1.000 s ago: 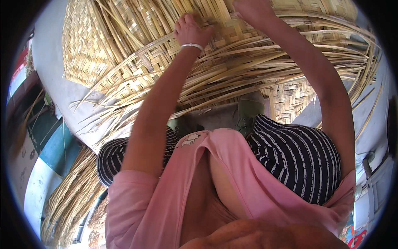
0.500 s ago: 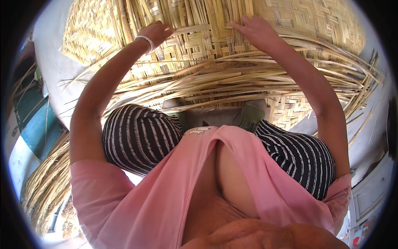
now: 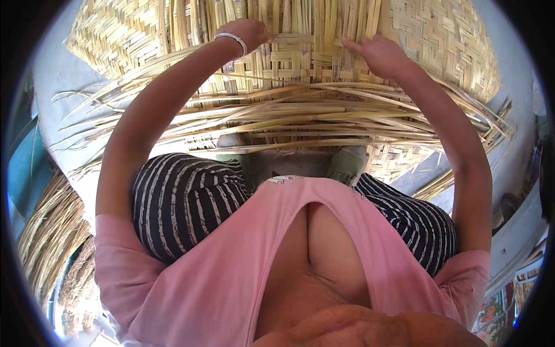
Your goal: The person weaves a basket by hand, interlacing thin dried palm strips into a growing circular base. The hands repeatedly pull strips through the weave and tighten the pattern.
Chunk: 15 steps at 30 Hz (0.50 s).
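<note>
A partly woven mat (image 3: 295, 61) of flat, straw-coloured split strips spreads out in front of me. My left hand (image 3: 245, 33), with a pale bangle at the wrist, is closed at the left end of a light cross strip (image 3: 306, 39). Its fingertips are partly hidden behind the hand. Over the right part of the weave lies my right hand (image 3: 384, 58), its fingers apart and stretched toward the other end of that strip, touching the mat. Lengthwise strips (image 3: 300, 14) run away from me between the hands.
Long loose strip ends (image 3: 324, 110) fan out along the mat's near edge, before my knees in striped trousers (image 3: 185, 202). A bundle of straw-like strips (image 3: 49, 225) lies at the left, near a blue-green surface (image 3: 26, 173). Pale floor (image 3: 63, 110) surrounds the mat.
Both hands have shifted right in the picture, and the mat appears shifted left as the view turned. The left hand now looks more curled and sits closer to the cross strip.
</note>
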{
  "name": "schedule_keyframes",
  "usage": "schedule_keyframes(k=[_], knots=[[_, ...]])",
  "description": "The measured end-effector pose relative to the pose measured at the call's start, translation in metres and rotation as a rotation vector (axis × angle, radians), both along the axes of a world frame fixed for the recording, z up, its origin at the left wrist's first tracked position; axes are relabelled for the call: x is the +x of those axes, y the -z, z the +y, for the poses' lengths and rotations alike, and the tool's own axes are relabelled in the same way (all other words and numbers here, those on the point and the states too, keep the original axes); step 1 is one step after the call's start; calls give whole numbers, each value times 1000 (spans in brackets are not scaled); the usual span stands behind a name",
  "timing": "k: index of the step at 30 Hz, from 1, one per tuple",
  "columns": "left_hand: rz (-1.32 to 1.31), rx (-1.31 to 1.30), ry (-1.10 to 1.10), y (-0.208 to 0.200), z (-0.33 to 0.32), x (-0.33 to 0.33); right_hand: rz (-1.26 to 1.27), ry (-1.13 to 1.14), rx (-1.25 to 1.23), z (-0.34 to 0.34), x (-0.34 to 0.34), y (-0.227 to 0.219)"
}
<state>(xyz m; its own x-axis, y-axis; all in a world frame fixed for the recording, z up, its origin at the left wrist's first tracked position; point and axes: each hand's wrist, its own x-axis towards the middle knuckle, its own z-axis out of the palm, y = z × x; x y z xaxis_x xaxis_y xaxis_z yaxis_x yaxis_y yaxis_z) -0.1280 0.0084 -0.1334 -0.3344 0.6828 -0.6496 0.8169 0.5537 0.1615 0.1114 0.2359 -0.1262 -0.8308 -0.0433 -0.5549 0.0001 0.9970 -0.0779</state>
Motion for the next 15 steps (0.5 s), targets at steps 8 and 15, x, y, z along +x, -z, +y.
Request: schedule_keyframes(k=[8,15], knots=[[-108,234,-105,-11,-42,-34,4,-113,8,-29,-73,-13],[82,218,-48,-29,-97,-72,184,143,-347,-80,-104,30]])
